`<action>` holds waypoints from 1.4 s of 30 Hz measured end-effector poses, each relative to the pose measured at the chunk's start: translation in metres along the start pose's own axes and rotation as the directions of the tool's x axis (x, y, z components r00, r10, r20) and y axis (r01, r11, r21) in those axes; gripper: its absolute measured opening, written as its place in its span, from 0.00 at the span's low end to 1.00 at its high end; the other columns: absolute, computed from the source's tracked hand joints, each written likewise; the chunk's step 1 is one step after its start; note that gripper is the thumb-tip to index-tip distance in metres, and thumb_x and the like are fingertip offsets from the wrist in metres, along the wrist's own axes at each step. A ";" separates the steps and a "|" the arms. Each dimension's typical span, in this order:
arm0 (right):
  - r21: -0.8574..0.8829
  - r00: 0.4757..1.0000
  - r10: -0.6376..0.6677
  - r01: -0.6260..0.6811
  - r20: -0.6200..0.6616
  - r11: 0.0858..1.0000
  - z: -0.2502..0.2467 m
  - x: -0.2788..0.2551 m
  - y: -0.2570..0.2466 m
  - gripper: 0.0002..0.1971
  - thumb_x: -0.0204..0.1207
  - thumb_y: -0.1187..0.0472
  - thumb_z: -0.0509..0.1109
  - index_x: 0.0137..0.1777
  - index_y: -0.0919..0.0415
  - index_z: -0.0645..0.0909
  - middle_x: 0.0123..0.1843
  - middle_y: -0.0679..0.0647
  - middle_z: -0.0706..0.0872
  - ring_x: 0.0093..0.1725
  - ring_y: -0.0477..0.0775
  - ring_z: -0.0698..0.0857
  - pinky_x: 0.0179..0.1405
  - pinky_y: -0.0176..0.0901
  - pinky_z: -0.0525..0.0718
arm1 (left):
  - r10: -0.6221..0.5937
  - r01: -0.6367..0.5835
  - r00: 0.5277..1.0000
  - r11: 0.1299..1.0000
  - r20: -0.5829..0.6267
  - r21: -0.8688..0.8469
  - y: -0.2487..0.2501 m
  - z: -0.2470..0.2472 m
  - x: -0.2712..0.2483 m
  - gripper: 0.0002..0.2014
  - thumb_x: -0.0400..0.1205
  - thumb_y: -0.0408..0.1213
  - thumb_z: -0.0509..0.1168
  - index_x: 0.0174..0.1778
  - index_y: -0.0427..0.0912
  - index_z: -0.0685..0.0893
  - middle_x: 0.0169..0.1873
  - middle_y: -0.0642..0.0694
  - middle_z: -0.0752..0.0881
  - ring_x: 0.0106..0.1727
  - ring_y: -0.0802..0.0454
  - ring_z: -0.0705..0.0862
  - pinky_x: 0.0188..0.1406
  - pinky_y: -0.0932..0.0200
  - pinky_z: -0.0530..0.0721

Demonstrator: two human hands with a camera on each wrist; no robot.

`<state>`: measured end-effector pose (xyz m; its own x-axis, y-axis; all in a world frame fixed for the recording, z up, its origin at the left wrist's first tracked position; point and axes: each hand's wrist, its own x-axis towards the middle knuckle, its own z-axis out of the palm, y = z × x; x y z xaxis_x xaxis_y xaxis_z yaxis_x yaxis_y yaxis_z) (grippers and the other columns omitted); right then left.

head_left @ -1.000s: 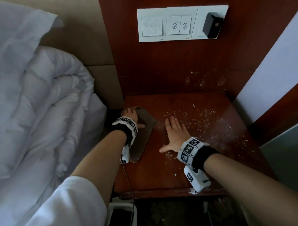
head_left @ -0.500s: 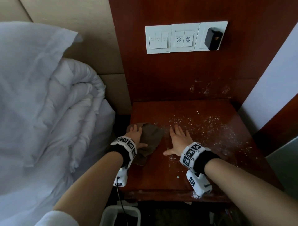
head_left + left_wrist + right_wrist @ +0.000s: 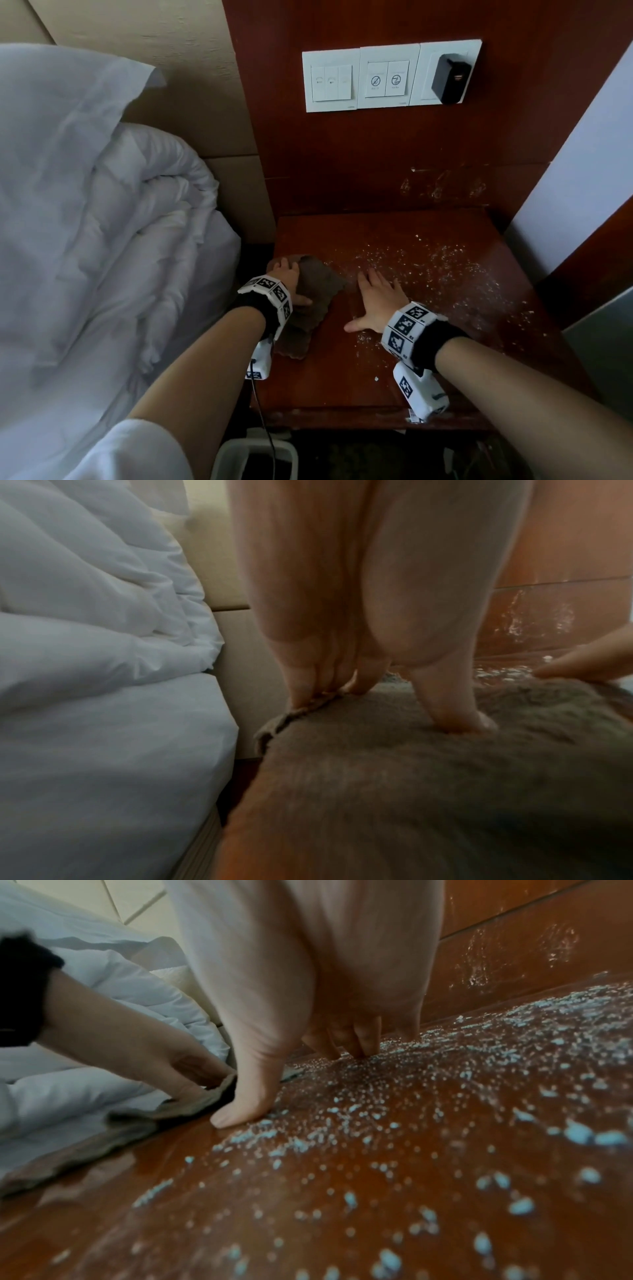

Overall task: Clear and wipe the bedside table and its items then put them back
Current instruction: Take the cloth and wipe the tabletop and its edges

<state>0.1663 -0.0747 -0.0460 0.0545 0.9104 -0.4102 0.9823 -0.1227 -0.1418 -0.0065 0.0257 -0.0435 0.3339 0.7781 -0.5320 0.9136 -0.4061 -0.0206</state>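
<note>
Reddish-brown wood, and a lot of white grit on it: the bedside table [image 3: 394, 383] is bare of its items, so the wiping part is what's going on here. The person's left hand [image 3: 287, 278] sits on a brown fuzzy cloth [image 3: 317, 291] at the left edge of the tabletop, right by the white duvet [image 3: 102, 240]. In the left wrist view the fingers [image 3: 318, 680] curl over the far hem of the cloth and the thumb presses down into the pile, so that hand is gripping it, not just resting. The right hand [image 3: 375, 301] lies flat with fingers spread, palm down on the wood just beside the cloth, holding nothing.

The white crumbs [image 3: 394, 1123] are thickest in the middle and toward the right and back of the top; the strip under and in front of the cloth looks cleaner. Doing this well probably means keeping the cloth flat and dragging it in one direction so the grit gathers into a pile instead of getting flicked around, then sweeping the pile toward the front edge. Pushing left risks dumping crumbs onto the bedding. The smears on the back panel [image 3: 442, 186] will likely need a pass too.

Containers: there's one white bin [image 3: 253, 459] on the floor below the front-left corner of the table. Its inside is dark and whatever is in it can't be made out. Looks like the obvious place to brush the crumbs into.
</note>
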 end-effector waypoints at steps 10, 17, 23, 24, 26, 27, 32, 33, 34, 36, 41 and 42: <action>-0.014 1.000 -0.013 0.013 0.005 1.000 0.001 0.001 0.002 0.59 0.66 0.35 0.71 0.83 0.61 0.36 0.85 0.60 0.41 0.85 0.58 0.45 0.82 0.59 0.47 | -0.027 0.027 0.999 1.000 -0.028 0.007 0.000 -0.029 0.039 0.47 0.80 0.59 0.61 0.82 0.33 0.45 0.81 0.31 0.47 0.81 0.33 0.53 0.79 0.43 0.62; -0.012 1.000 -0.015 0.015 0.023 1.000 0.001 0.002 0.003 0.59 0.67 0.35 0.72 0.83 0.60 0.36 0.85 0.60 0.40 0.85 0.58 0.44 0.82 0.59 0.45 | -0.024 0.024 0.998 1.000 -0.050 0.009 0.000 -0.026 0.037 0.45 0.81 0.58 0.59 0.82 0.34 0.45 0.81 0.32 0.48 0.81 0.35 0.54 0.78 0.45 0.63; -0.001 1.000 -0.018 0.018 0.019 1.000 0.001 0.003 0.003 0.60 0.66 0.34 0.72 0.83 0.61 0.36 0.85 0.60 0.40 0.85 0.58 0.45 0.82 0.60 0.46 | 0.012 -0.012 0.999 1.000 -0.038 0.002 0.004 -0.005 0.011 0.43 0.82 0.56 0.59 0.82 0.35 0.45 0.82 0.33 0.46 0.82 0.35 0.50 0.80 0.45 0.61; 0.000 1.000 -0.017 0.017 0.017 1.000 0.001 0.003 0.003 0.60 0.66 0.34 0.72 0.83 0.61 0.36 0.85 0.60 0.40 0.85 0.58 0.45 0.82 0.60 0.46 | 0.018 -0.018 0.999 1.000 -0.035 0.003 0.004 -0.001 0.005 0.43 0.82 0.56 0.59 0.82 0.35 0.45 0.82 0.33 0.45 0.82 0.35 0.49 0.80 0.45 0.60; 0.005 1.000 -0.015 0.014 0.017 1.000 0.002 0.003 0.003 0.60 0.66 0.34 0.72 0.83 0.62 0.37 0.85 0.61 0.41 0.85 0.59 0.45 0.81 0.60 0.46 | 0.020 -0.020 1.000 1.000 -0.022 0.001 0.005 0.008 -0.006 0.44 0.82 0.57 0.59 0.82 0.36 0.44 0.82 0.34 0.43 0.83 0.36 0.47 0.81 0.46 0.58; 0.006 1.000 -0.014 0.014 0.017 1.000 0.002 0.003 0.003 0.60 0.66 0.34 0.72 0.83 0.62 0.37 0.85 0.61 0.41 0.84 0.59 0.45 0.81 0.60 0.46 | 0.020 -0.020 1.000 1.000 -0.013 0.002 0.006 0.011 -0.012 0.44 0.82 0.57 0.58 0.83 0.36 0.43 0.82 0.34 0.42 0.83 0.37 0.46 0.81 0.46 0.56; 0.009 1.000 -0.027 0.027 0.008 1.000 0.002 0.000 0.004 0.59 0.66 0.34 0.72 0.83 0.62 0.38 0.85 0.62 0.41 0.84 0.60 0.45 0.82 0.60 0.47 | 0.016 -0.016 1.000 1.000 0.019 -0.005 0.010 0.019 -0.030 0.44 0.82 0.56 0.59 0.83 0.36 0.41 0.82 0.34 0.40 0.83 0.37 0.44 0.82 0.48 0.53; 0.009 1.000 -0.029 0.029 0.008 1.000 0.002 0.000 0.005 0.59 0.66 0.34 0.72 0.83 0.62 0.38 0.85 0.62 0.41 0.84 0.60 0.45 0.82 0.60 0.47 | 0.014 -0.014 1.000 1.000 0.022 -0.007 0.010 0.020 -0.032 0.44 0.82 0.56 0.59 0.83 0.36 0.41 0.82 0.34 0.40 0.83 0.37 0.44 0.82 0.48 0.53; 0.009 0.999 -0.031 0.031 0.008 0.999 0.002 0.000 0.005 0.59 0.66 0.34 0.72 0.83 0.62 0.38 0.85 0.62 0.41 0.84 0.60 0.45 0.82 0.60 0.47 | 0.014 -0.013 1.000 1.000 0.025 -0.007 0.010 0.019 -0.032 0.44 0.82 0.55 0.59 0.83 0.36 0.41 0.82 0.34 0.40 0.83 0.37 0.44 0.82 0.48 0.53; 0.013 0.999 -0.035 0.035 0.007 0.999 0.002 0.001 0.005 0.59 0.67 0.34 0.71 0.83 0.62 0.37 0.85 0.62 0.41 0.84 0.60 0.45 0.82 0.60 0.47 | 0.012 -0.012 0.999 1.000 0.034 -0.005 0.010 0.017 -0.032 0.45 0.82 0.56 0.59 0.83 0.36 0.41 0.82 0.34 0.40 0.83 0.37 0.44 0.82 0.48 0.53; 0.012 0.999 -0.048 0.048 0.009 0.999 0.001 0.001 0.005 0.59 0.66 0.34 0.72 0.83 0.61 0.37 0.85 0.62 0.41 0.84 0.60 0.45 0.82 0.60 0.47 | -0.012 0.013 0.999 1.000 0.034 -0.013 0.010 0.010 -0.018 0.45 0.81 0.56 0.60 0.83 0.36 0.41 0.82 0.35 0.40 0.83 0.37 0.44 0.82 0.45 0.55; 0.010 0.999 -0.050 0.050 0.013 0.999 0.001 0.001 0.005 0.59 0.66 0.34 0.72 0.83 0.61 0.37 0.85 0.62 0.41 0.84 0.60 0.45 0.82 0.60 0.47 | -0.018 0.019 0.999 1.000 0.030 -0.007 0.010 0.008 -0.013 0.45 0.81 0.56 0.60 0.83 0.36 0.41 0.82 0.34 0.41 0.83 0.36 0.44 0.82 0.45 0.55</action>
<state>0.1712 -0.0745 -0.0480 0.0028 0.9104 -0.4137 0.9818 -0.0810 -0.1715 -0.0034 0.0075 -0.0430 0.3098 0.7706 -0.5570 0.9213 -0.3882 -0.0245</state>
